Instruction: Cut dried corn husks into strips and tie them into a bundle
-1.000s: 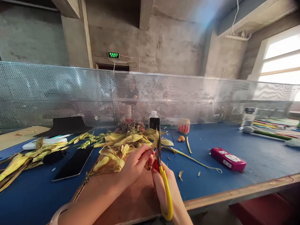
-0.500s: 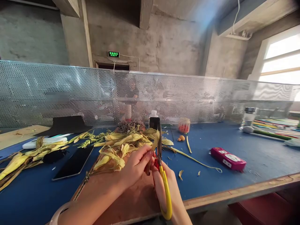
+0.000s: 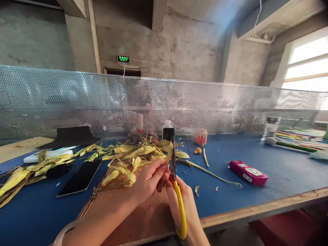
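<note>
While the blue table [image 3: 256,150] carried a loose heap of husks [image 3: 130,155] behind a brown board [image 3: 143,218], both hands met just above that board's far end. The right hand [image 3: 183,201] had its fingers closed around the yellow-handled scissors [image 3: 176,184], blades pointing up and nearly together on a husk strip [image 3: 169,153], which the left hand [image 3: 148,181] pinched at its lower end between thumb and fingertips. That strip looked light, thin and papery, likely to tear or flop, so a hold close to the blades seemed best.
</note>
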The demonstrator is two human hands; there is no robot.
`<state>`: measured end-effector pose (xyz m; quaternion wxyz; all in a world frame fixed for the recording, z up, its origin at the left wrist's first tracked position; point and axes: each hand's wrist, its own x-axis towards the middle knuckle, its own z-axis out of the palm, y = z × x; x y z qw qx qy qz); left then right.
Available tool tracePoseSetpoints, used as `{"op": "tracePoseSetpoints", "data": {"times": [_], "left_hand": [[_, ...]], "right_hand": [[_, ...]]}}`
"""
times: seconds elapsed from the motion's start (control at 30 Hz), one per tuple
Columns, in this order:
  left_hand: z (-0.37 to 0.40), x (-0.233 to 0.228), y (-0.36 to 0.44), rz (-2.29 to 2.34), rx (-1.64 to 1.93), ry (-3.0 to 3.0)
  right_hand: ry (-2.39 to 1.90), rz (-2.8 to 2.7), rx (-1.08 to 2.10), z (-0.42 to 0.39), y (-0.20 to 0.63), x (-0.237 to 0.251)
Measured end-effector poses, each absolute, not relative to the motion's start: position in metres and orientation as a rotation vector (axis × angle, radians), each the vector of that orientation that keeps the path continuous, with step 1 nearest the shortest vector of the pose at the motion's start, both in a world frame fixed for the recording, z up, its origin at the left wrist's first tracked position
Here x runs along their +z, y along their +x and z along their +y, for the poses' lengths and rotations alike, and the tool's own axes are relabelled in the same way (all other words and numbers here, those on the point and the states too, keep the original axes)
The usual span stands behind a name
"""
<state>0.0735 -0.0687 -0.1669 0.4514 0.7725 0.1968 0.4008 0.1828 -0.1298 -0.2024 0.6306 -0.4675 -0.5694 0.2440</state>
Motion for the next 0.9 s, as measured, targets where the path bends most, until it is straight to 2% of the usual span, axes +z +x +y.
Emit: {"op": "tracePoseSetpoints", "data": {"times": [0.47, 0.9], "left_hand": [[-0.0695, -0.1651, 0.0722, 0.493, 0.985, 1.924], [-0.0678, -0.1655, 0.0711, 0.519, 0.962, 1.911]], "right_hand": [[-1.046, -1.262, 0.642, -0.1294, 0.1834, -0.2054], [-1.092, -1.262, 0.519, -0.1309, 0.1844, -0.2074]]}}
